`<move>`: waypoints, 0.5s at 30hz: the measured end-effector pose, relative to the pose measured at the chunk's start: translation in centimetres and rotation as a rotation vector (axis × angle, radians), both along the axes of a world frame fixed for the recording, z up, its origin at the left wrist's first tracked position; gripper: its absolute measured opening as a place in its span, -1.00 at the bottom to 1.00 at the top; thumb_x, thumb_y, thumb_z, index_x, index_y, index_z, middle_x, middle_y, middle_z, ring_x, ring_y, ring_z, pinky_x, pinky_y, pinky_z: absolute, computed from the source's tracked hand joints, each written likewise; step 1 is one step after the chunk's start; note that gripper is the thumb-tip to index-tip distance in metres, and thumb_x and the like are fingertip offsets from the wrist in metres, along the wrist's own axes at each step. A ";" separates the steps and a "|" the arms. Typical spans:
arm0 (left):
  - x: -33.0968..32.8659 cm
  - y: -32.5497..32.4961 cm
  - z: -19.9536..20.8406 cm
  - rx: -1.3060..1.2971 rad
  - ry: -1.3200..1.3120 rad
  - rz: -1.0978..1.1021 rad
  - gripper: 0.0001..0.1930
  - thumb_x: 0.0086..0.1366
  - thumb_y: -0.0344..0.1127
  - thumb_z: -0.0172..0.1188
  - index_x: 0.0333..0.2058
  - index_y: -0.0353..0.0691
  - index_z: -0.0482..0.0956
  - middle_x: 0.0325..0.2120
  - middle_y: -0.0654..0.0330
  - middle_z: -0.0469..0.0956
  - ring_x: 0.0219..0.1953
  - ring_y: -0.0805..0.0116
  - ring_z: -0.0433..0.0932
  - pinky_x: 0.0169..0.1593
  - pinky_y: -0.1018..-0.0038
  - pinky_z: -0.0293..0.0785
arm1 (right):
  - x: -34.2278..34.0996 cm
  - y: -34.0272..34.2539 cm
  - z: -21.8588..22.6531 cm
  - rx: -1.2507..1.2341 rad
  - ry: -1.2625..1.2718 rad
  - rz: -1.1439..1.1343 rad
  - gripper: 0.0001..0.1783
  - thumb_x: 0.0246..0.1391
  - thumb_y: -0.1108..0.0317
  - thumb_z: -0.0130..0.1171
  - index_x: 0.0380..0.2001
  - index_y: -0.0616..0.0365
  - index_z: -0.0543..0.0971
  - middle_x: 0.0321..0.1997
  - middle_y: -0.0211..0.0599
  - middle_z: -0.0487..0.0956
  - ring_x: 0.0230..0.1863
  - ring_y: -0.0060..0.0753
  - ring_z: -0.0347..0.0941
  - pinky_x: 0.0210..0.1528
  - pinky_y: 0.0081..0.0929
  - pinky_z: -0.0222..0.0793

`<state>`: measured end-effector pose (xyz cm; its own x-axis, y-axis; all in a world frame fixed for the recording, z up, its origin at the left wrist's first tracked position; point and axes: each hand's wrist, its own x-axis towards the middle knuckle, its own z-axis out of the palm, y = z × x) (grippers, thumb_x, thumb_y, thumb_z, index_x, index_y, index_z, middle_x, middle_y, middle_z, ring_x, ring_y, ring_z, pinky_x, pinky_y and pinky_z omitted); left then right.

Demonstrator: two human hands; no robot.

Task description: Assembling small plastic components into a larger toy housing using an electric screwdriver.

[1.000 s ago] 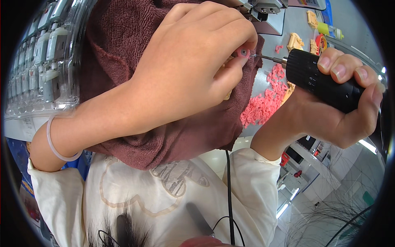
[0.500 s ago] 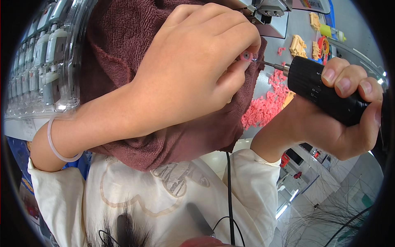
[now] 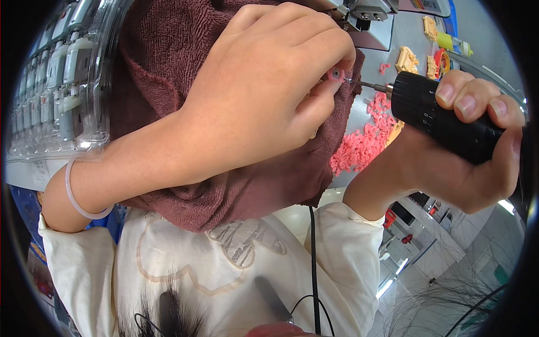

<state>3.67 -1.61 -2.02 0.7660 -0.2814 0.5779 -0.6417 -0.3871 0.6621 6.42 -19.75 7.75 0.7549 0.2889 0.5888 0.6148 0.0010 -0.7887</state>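
My left hand is closed above a brown towel, pinching a small pink plastic part with a dark round centre between thumb and fingers. The rest of what lies under that palm is hidden. In my right hand is a black electric screwdriver, held sideways with its thin bit pointing left. The bit's tip reaches the edge of the pink part, where a tiny shiny piece shows; whether it touches cannot be made out.
The brown towel covers the work area. On the left stands a clear plastic tray of small motors. A heap of pink parts and several cream-coloured parts lie right of the towel. A metal fixture stands at the back.
Very little differs. The screwdriver and my right hand have shifted slightly, while my left hand keeps its pinch on the pink part.
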 end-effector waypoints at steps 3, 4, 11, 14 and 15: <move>0.1 0.0 0.0 -0.002 0.008 -0.004 -0.76 0.03 -0.48 0.23 -0.26 -0.16 0.52 -0.20 0.22 0.56 -0.10 0.19 0.51 -0.05 0.34 0.31 | 0.1 0.0 0.1 -0.022 0.026 0.017 -0.68 0.05 0.20 -0.08 -0.40 0.25 0.52 -0.56 -0.10 0.45 -0.49 -0.31 0.37 -0.36 -0.37 0.31; 0.1 0.0 0.0 -0.002 0.002 -0.005 -0.76 0.03 -0.48 0.23 -0.27 -0.16 0.52 -0.20 0.22 0.56 -0.10 0.19 0.51 -0.05 0.34 0.30 | 0.2 -0.2 0.1 -0.014 0.023 0.021 -0.68 0.05 0.21 -0.08 -0.39 0.26 0.52 -0.56 -0.10 0.45 -0.49 -0.30 0.37 -0.36 -0.37 0.32; 0.2 -0.1 0.1 -0.032 -0.028 -0.017 -0.78 0.03 -0.47 0.21 -0.28 -0.17 0.52 -0.22 0.23 0.56 -0.12 0.20 0.51 -0.06 0.34 0.30 | 0.7 -0.9 0.5 -0.129 -0.022 0.039 -0.68 0.05 0.21 -0.08 -0.40 0.27 0.51 -0.57 -0.09 0.43 -0.48 -0.30 0.38 -0.38 -0.34 0.32; 0.1 0.0 0.3 -0.010 0.048 -0.046 -0.79 0.04 -0.48 0.20 -0.28 -0.18 0.52 -0.22 0.23 0.56 -0.12 0.20 0.51 -0.05 0.35 0.30 | 0.9 -0.5 -0.1 0.038 0.038 -0.008 -0.69 0.06 0.22 -0.07 -0.40 0.28 0.51 -0.57 -0.08 0.42 -0.48 -0.29 0.37 -0.38 -0.33 0.33; 0.2 0.0 0.2 -0.014 0.025 -0.047 -0.79 0.05 -0.48 0.19 -0.28 -0.18 0.52 -0.23 0.22 0.56 -0.13 0.20 0.51 -0.05 0.35 0.30 | 0.9 -0.5 -0.1 0.038 0.036 -0.012 -0.69 0.06 0.22 -0.07 -0.40 0.28 0.51 -0.57 -0.08 0.42 -0.48 -0.29 0.37 -0.38 -0.33 0.33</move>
<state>3.86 -1.61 -1.85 0.7663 -0.3090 0.5633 -0.6423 -0.3475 0.6831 7.35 -20.21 7.66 0.7790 0.2580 0.5714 0.5861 0.0243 -0.8099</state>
